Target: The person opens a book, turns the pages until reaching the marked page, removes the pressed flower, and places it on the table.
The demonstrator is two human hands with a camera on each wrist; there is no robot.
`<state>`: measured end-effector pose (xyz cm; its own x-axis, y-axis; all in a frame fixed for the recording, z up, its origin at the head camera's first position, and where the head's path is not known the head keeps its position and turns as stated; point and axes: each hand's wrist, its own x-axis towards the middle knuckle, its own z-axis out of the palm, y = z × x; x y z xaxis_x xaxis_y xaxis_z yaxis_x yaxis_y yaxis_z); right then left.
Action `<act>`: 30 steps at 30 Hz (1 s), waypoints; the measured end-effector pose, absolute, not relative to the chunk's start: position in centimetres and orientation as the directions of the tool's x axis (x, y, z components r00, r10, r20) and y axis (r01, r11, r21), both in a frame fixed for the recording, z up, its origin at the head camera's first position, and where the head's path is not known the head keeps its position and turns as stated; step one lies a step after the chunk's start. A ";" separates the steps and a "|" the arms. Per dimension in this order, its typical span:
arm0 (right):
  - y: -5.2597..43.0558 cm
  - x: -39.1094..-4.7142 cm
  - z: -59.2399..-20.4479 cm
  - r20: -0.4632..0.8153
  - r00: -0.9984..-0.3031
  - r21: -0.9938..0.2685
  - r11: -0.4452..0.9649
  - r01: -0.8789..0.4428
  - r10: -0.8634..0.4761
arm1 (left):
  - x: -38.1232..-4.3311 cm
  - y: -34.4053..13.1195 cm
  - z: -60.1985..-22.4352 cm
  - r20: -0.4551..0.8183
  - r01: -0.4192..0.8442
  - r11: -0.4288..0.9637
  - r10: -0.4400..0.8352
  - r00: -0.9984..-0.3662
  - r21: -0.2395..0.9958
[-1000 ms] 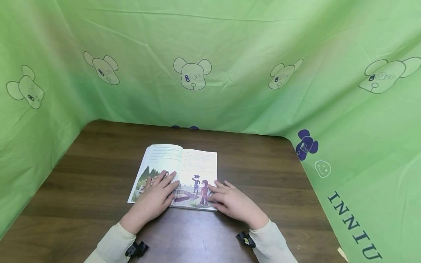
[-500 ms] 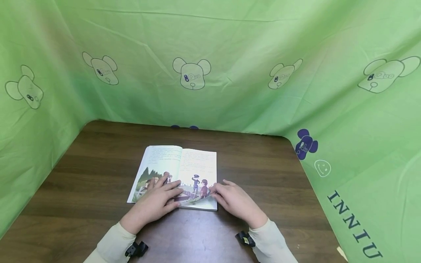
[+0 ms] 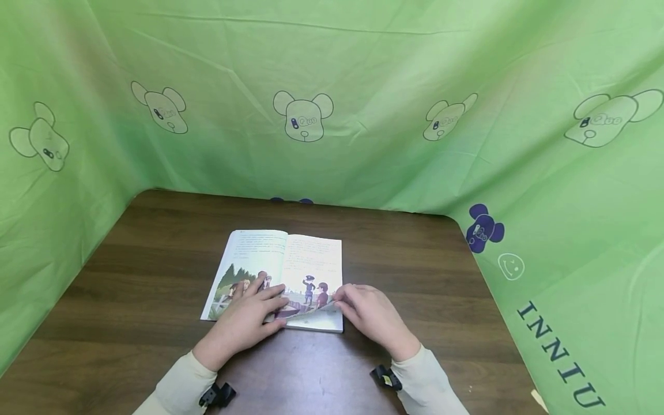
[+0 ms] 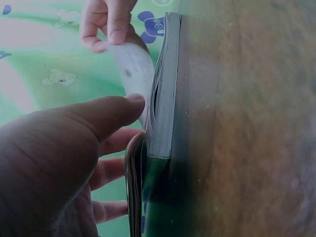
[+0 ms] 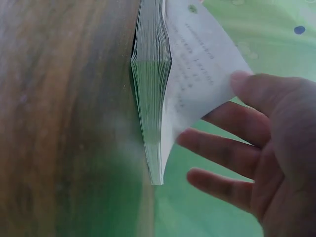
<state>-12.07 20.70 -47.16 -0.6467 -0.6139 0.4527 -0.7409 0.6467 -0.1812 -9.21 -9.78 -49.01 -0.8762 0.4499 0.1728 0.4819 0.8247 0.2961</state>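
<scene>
An open illustrated book lies on the table, text at the top of its pages and coloured drawings below. My left hand rests spread over the lower left page and the fold, its fingers fairly straight. At the lower right corner my right hand pinches one page between thumb and forefinger, and that corner is lifted off the stack. In the right wrist view the raised page shows printed text on its underside, with the thumb on its corner. The remaining fingers are apart from the page stack.
The brown wooden table surrounds the book. A green cloth with bear-head prints hangs behind and along both sides. Black wrist devices sit on both sleeves, the left device and the right device.
My right hand has gone from lying with spread fingers on the page edge to pinching the page corner and raising it. My left hand has shifted slightly right on the book.
</scene>
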 end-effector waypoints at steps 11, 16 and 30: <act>21.3 -12.1 -47.1 0.583 -0.635 -0.207 0.663 -0.719 -0.507 | -9.4 -9.7 -49.0 0.234 0.443 0.832 0.381 -0.894 0.333; 21.3 -12.1 -47.2 0.530 -0.660 -0.217 0.667 -0.713 -0.532 | -9.7 -9.9 -48.9 0.319 0.420 0.827 0.311 -0.895 0.373; 21.2 -12.2 -47.4 0.428 -0.674 -0.209 0.660 -0.722 -0.602 | -9.8 -10.6 -48.6 0.423 0.450 0.857 0.320 -0.848 0.251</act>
<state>-12.24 21.22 -47.37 -0.6741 -0.6019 0.4281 -0.7218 0.6599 -0.2088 -9.84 -10.60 -48.62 -0.8476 0.3204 0.4230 0.4496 0.8571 0.2515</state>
